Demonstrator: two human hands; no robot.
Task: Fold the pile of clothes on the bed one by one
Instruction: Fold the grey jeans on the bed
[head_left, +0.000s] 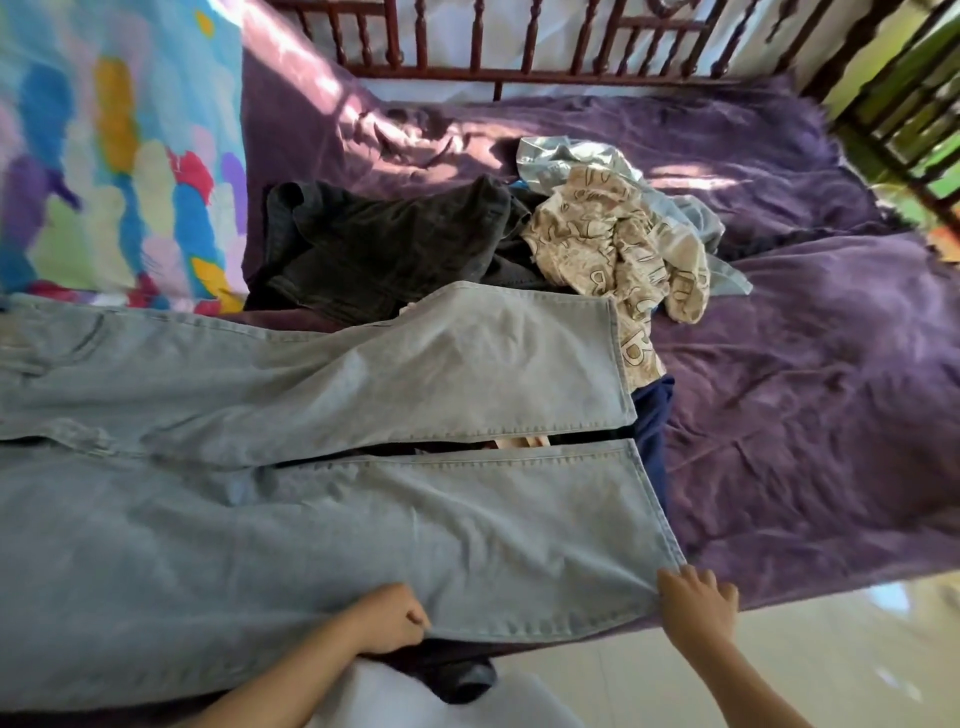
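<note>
Two hands work the near edge of the bed. At six o'clock the left hand (392, 618) is curled into a fist, gripping the near side seam of the jeans (311, 519); at five o'clock the right hand (698, 603) pinches the near corner of the hem, thumb and fingertips closed on the denim.

One pair of jeans lies flat with both legs side by side, long axis running from nine o'clock, where the waist leaves the view, to three o'clock, where the two hems end. Cloth stretches away from both hands toward twelve o'clock, so the near leg would likely be lifted over the far leg. The right hand is nearer the hem, the left nearer the knee.

Behind the jeans, toward twelve o'clock, sits the pile: one dark garment (384, 244), one beige printed piece (613, 249), one pale blue item (571, 161), and possibly a navy one (652, 431) tucked under the hems, though that is hard to tell. All rest on the purple blanket (805, 389).
</note>
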